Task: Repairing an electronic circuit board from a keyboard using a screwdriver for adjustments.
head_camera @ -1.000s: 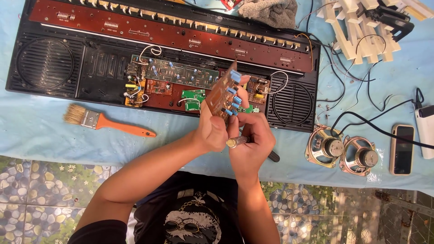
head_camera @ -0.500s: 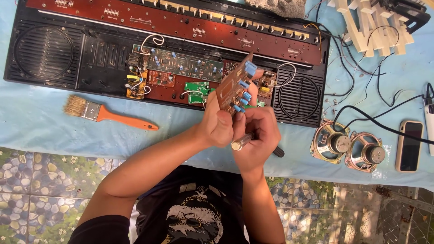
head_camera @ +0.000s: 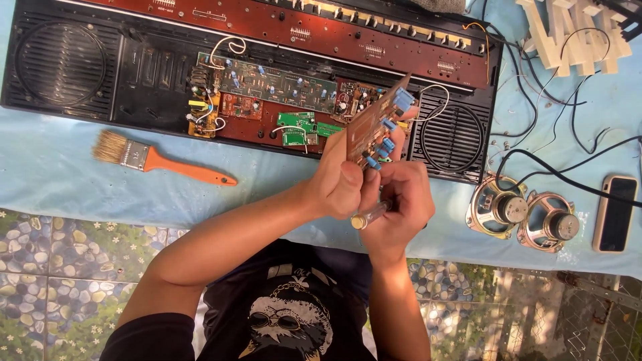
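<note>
We see the left hand [head_camera: 342, 184] grasping a brown circuit board [head_camera: 376, 124] with small blue parts, which it holds tilted up above the front edge of the opened black cassette radio case [head_camera: 120, 73], just before the right speaker grille. The right hand [head_camera: 401, 200] is closed around a screwdriver with a clear handle [head_camera: 369, 216], and it touches the left hand just under the board. On the surface covered with a light blue cloth [head_camera: 60, 174], an orange-handled paintbrush [head_camera: 160, 162] lies to the left, while two loose speakers [head_camera: 528, 215] and a phone [head_camera: 616, 212] lie to the right.
</note>
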